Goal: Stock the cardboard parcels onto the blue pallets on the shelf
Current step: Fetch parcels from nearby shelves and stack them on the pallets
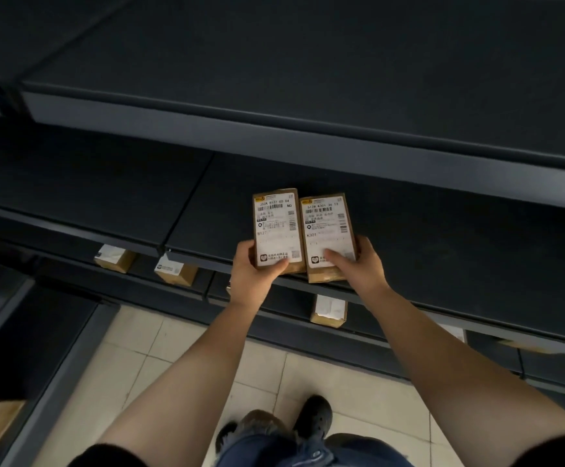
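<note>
Two small cardboard parcels with white shipping labels lie side by side at the front edge of a dark shelf board [442, 237]. My left hand [254, 274] grips the near end of the left parcel [277, 227], thumb across its label. My right hand [358, 264] holds the near end of the right parcel [328, 230], thumb on the label and fingers along its right side. Both parcels overhang the shelf edge a little. The shelf surfaces look dark, almost black, and no blue shows in this light.
A higher dark shelf [274, 129] juts out above. On the lower shelf sit more labelled parcels [114, 259] [176, 269] [328, 310]. Below is a tiled floor [173, 348] with my shoes [313, 417]. A dark unit stands at the left [38, 332].
</note>
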A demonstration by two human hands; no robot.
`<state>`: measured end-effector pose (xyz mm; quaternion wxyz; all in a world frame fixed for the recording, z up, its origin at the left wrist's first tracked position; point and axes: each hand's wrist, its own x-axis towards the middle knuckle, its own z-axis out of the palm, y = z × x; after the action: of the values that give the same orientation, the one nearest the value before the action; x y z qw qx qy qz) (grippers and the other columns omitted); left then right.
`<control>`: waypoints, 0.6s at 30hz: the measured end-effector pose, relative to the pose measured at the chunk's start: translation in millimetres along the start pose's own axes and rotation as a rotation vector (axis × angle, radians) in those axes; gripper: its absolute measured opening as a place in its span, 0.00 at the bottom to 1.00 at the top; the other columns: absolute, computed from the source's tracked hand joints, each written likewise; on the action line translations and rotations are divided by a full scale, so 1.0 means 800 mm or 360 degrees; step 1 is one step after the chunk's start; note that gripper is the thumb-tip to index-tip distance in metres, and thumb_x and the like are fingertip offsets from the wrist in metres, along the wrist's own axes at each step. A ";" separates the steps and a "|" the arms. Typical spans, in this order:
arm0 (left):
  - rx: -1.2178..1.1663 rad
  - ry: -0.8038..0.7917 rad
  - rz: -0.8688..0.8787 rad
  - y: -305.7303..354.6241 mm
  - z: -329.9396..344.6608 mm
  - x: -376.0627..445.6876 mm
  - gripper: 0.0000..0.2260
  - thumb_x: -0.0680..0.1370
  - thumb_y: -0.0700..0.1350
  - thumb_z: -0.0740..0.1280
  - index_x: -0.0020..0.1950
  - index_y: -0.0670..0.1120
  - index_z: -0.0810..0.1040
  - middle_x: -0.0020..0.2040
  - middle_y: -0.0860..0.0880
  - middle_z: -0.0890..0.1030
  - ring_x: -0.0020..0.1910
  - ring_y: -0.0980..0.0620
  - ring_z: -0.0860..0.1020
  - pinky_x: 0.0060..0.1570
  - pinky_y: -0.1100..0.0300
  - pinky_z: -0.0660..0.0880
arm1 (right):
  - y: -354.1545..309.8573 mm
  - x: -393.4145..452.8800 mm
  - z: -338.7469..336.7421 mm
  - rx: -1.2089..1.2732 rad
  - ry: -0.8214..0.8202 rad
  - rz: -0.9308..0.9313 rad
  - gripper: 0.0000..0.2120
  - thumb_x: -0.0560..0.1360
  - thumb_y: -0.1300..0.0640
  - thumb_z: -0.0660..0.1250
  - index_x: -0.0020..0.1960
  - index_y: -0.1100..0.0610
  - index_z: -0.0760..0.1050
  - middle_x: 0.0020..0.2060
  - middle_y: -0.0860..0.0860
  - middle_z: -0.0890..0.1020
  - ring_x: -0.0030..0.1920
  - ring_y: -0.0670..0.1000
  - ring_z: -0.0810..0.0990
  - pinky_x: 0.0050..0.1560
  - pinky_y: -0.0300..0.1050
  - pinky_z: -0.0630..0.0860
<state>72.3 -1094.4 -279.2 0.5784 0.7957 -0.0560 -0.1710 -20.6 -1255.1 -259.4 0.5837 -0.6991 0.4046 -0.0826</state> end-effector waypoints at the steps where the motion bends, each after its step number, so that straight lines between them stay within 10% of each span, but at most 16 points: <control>1: -0.0064 0.0018 -0.0015 0.000 -0.009 -0.002 0.23 0.67 0.39 0.76 0.56 0.49 0.69 0.52 0.53 0.78 0.53 0.55 0.77 0.49 0.66 0.76 | -0.005 -0.003 0.006 0.0021 -0.0023 -0.0026 0.29 0.70 0.54 0.74 0.67 0.56 0.67 0.56 0.49 0.79 0.52 0.47 0.77 0.46 0.37 0.74; 18: -0.0251 0.0659 0.0014 -0.011 -0.346 -0.089 0.27 0.69 0.42 0.75 0.63 0.52 0.67 0.59 0.51 0.75 0.52 0.56 0.77 0.47 0.61 0.76 | -0.121 -0.143 0.279 0.0353 -0.0890 -0.0215 0.21 0.75 0.65 0.65 0.65 0.51 0.70 0.57 0.49 0.79 0.56 0.45 0.78 0.49 0.34 0.75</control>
<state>98.1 -822.0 -197.3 0.6387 0.7658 0.0741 -0.0053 80.3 -1012.6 -201.2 0.7383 -0.6521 0.1694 0.0309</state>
